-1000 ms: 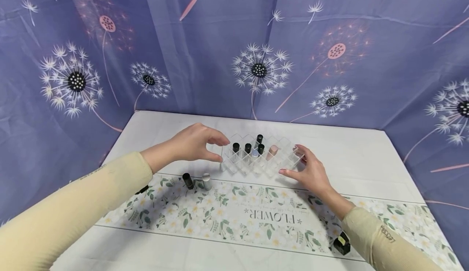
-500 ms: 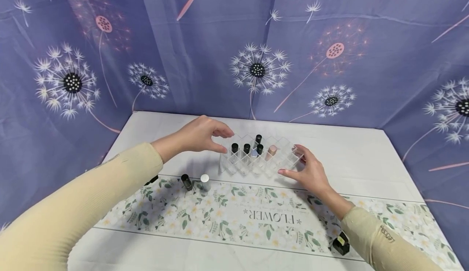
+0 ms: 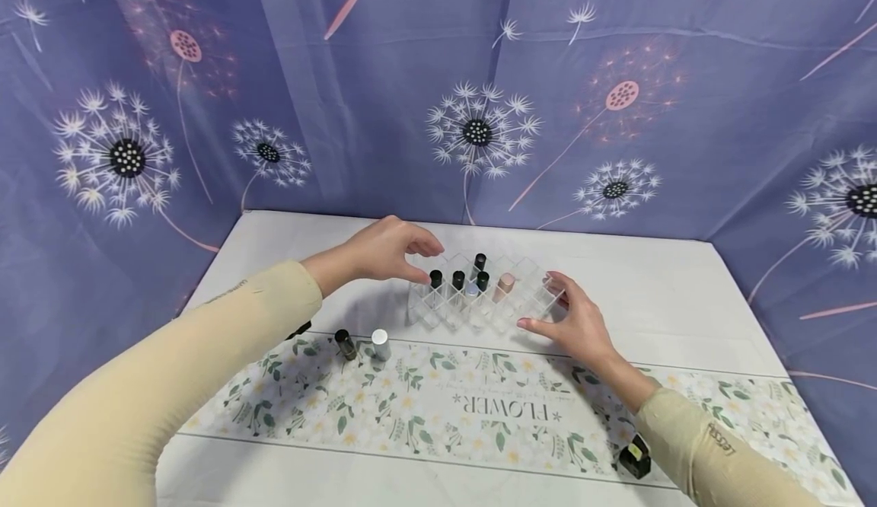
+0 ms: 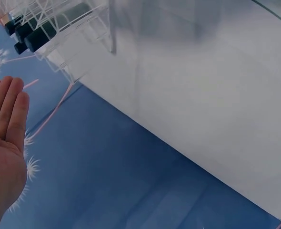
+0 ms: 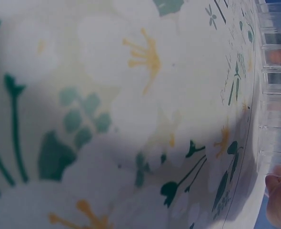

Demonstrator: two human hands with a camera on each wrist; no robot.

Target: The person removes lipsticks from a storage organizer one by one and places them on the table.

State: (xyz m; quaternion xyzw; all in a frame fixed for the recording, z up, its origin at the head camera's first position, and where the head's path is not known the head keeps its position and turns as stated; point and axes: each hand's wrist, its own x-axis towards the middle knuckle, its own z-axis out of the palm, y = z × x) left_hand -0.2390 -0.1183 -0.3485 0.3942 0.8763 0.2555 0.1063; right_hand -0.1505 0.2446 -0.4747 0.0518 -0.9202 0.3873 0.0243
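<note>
A clear lattice-top lipstick organizer [image 3: 524,298] stands on the white table, holding several black-capped tubes [image 3: 458,279], one with a pale blue cap [image 3: 471,290] and a pinkish one [image 3: 505,282]. My right hand [image 3: 578,323] grips its right end, thumb at the front corner and fingers round the side. Over the left end is my left hand [image 3: 389,251], thumb and fingers spread apart with nothing between them; its thumb tip overlaps the leftmost black cap in the head view. In the left wrist view the left palm [image 4: 5,157] shows with fingers extended, beside the organizer [image 4: 78,28].
In front of the organizer, a black tube [image 3: 346,344] and a silver-capped one [image 3: 381,344] stand on the flowered runner [image 3: 493,435]. A black object [image 3: 299,330] is partly hidden by the left sleeve. Another with a yellow-green label [image 3: 636,457] lies beside the right sleeve. Purple curtains [image 3: 384,149] surround the table.
My left hand has moved right and slightly up, from beside the organizer's left end to over it. The right hand keeps its place at the right end.
</note>
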